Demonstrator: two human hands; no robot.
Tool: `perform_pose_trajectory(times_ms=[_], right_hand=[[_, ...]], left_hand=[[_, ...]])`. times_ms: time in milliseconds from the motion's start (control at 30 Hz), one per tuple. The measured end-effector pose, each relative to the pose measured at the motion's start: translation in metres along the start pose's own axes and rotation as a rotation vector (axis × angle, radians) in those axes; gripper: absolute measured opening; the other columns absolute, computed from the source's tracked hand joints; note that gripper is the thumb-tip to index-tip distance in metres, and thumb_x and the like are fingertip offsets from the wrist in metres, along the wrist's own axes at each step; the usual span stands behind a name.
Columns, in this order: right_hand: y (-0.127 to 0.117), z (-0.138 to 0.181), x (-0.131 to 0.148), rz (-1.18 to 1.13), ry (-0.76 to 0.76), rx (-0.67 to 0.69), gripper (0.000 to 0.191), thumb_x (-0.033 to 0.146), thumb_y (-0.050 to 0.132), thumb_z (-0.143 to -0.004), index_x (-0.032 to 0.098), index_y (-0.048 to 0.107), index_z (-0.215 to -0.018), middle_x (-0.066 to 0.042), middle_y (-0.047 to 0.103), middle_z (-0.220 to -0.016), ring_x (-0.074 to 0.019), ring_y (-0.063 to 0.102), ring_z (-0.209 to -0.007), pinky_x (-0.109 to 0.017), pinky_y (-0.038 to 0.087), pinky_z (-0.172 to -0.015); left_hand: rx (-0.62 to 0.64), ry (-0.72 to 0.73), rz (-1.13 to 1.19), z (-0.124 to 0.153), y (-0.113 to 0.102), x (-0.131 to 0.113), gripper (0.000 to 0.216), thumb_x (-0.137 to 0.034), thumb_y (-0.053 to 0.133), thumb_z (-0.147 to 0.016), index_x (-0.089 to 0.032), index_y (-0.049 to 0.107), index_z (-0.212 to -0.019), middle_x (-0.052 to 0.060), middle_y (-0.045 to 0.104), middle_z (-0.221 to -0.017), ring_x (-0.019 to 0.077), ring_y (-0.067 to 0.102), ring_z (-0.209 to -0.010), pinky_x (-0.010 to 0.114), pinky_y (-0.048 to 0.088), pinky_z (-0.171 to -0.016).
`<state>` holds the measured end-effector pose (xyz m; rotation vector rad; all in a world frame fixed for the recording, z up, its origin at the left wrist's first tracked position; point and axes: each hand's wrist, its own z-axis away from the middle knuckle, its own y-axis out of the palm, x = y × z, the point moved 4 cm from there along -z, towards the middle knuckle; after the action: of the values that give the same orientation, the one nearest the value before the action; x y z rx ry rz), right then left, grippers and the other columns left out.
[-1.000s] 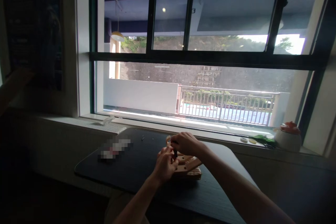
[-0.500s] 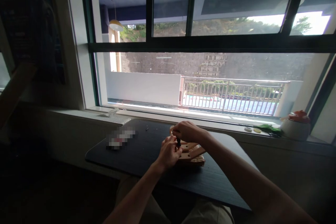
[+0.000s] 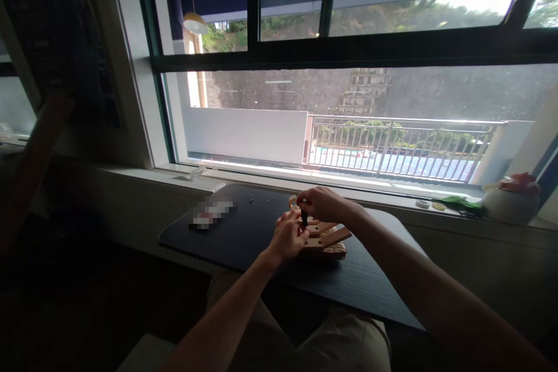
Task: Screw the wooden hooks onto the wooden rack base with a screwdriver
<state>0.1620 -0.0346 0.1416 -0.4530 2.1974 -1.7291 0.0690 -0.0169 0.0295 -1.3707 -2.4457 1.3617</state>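
My right hand (image 3: 326,204) is closed from above around the top of a short black-handled screwdriver (image 3: 304,217), held upright. Its tip is hidden behind my left fingers. My left hand (image 3: 286,236) sits just below, fingers curled against the near-left side of a light wooden piece (image 3: 325,240) made of slats with dark round holes. The piece rests on a brown, wrapped-looking block (image 3: 335,253) on the dark table. My hands and right forearm cover part of the wood.
On the dark table (image 3: 244,226) lie a blurred packet (image 3: 211,213) at left and a small metal bit (image 3: 251,201) near the back edge. The windowsill holds a white pot with an orange top (image 3: 510,200), green leaves (image 3: 457,204) and tape-like rings (image 3: 422,204). Another person's arm (image 3: 43,145) shows at far left.
My view has tilted down and turned slightly left, so the table sits higher and further right. Both hands keep their places at the wooden piece, the screwdriver still upright.
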Motion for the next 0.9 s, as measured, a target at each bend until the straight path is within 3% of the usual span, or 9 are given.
perform_pose_trajectory(times_ms=[233, 333, 500, 733, 900], right_hand=[[0.010, 0.001, -0.004, -0.005, 0.061, -0.015, 0.029, 0.035, 0.045, -0.086, 0.018, 0.066, -0.098, -0.007, 0.069, -0.080, -0.0159, 0.059, -0.067, -0.024, 0.034, -0.057], [0.003, -0.002, -0.006, 0.002, 0.041, 0.020, 0.031, 0.041, 0.050, -0.082, 0.021, 0.067, -0.098, -0.006, 0.069, -0.078, -0.0166, 0.058, -0.066, -0.024, 0.034, -0.056], [0.007, -0.003, -0.001, -0.014, -0.015, 0.049, 0.027, 0.033, 0.046, -0.086, 0.025, 0.068, -0.097, -0.001, 0.070, -0.087, -0.0127, 0.059, -0.071, -0.021, 0.035, -0.061], [0.022, 0.002, -0.004, 0.056, 0.136, -0.030, 0.040, 0.037, 0.038, -0.089, 0.012, 0.068, -0.092, -0.013, 0.068, -0.084, -0.0186, 0.059, -0.072, -0.026, 0.033, -0.057], [0.009, -0.006, -0.005, 0.031, 0.036, 0.024, 0.029, 0.038, 0.048, -0.083, 0.024, 0.070, -0.097, -0.004, 0.069, -0.079, -0.0143, 0.057, -0.064, -0.024, 0.031, -0.054]], left_hand=[[0.023, -0.015, -0.016, 0.002, 0.001, -0.001, 0.014, -0.030, 0.054, -0.083, -0.021, 0.065, -0.082, 0.004, 0.057, -0.118, 0.0227, 0.050, -0.109, 0.037, 0.041, -0.093], [0.020, -0.014, -0.023, 0.001, 0.001, -0.002, 0.014, -0.029, 0.054, -0.083, -0.021, 0.064, -0.083, 0.003, 0.058, -0.113, 0.0216, 0.050, -0.107, 0.036, 0.042, -0.093], [0.023, -0.018, -0.023, 0.002, 0.001, -0.001, 0.013, -0.028, 0.054, -0.083, -0.020, 0.063, -0.081, 0.004, 0.056, -0.115, 0.0216, 0.050, -0.106, 0.036, 0.041, -0.092], [0.027, -0.028, -0.037, 0.003, 0.001, -0.002, 0.011, -0.028, 0.055, -0.082, -0.020, 0.063, -0.083, 0.004, 0.058, -0.111, 0.0222, 0.049, -0.109, 0.037, 0.040, -0.095], [0.021, -0.008, -0.038, 0.002, -0.001, -0.001, 0.011, -0.026, 0.056, -0.082, -0.020, 0.063, -0.087, 0.005, 0.059, -0.109, 0.0232, 0.051, -0.104, 0.037, 0.042, -0.091]])
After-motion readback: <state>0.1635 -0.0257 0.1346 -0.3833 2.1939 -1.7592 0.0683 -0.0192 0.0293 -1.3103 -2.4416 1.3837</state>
